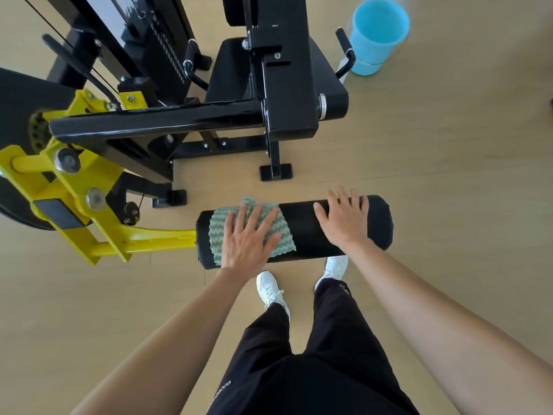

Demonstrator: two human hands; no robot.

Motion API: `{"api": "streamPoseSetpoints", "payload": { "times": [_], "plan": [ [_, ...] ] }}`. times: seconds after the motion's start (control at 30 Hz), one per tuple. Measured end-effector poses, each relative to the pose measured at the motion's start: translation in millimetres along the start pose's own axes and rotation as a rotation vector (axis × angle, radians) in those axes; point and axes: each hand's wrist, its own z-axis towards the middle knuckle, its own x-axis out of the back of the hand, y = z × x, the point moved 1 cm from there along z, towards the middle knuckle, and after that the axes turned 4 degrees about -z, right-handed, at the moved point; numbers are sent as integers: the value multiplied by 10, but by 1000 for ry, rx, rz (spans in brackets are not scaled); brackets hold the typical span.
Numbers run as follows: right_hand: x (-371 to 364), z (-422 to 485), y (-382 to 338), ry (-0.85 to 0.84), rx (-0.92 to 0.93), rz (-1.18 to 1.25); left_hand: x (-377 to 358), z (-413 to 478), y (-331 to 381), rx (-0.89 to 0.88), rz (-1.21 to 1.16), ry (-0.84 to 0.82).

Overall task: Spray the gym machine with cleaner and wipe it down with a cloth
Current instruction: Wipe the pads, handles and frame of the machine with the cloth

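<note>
My left hand (pixel 250 235), fingers spread, presses the cloth (pixel 278 232) flat on the roller pad (pixel 302 227) near its left end. Right hand (pixel 344 218), spread, steadies the right end. Best: firm overlapping strokes, turning the pad. No cleaner bottle in view.

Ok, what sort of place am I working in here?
Most likely a gym: a black and yellow weight machine, its padded roller where the left hand presses a cloth, and a blue bucket standing on the pale floor beyond.
</note>
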Motion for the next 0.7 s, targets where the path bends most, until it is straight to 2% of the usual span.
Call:
{"api": "streamPoseSetpoints", "payload": {
  "times": [0.23, 0.33, 0.4, 0.7],
  "plan": [
    [-110, -204, -17, 79, -16, -16, 106, -166, -627, 404, -142, 33],
    [-180, -329, -16, 128, -6, 0, 112, -74, -520, 467, -152, 19],
    [-220, -410, -3, 138, 2, 10, 115, 19, -374, 414, -110, 12],
    [-440, -809, 104, 201, 29, 56, 30, 172, 463, -53, -15, -61]
  ]
}}
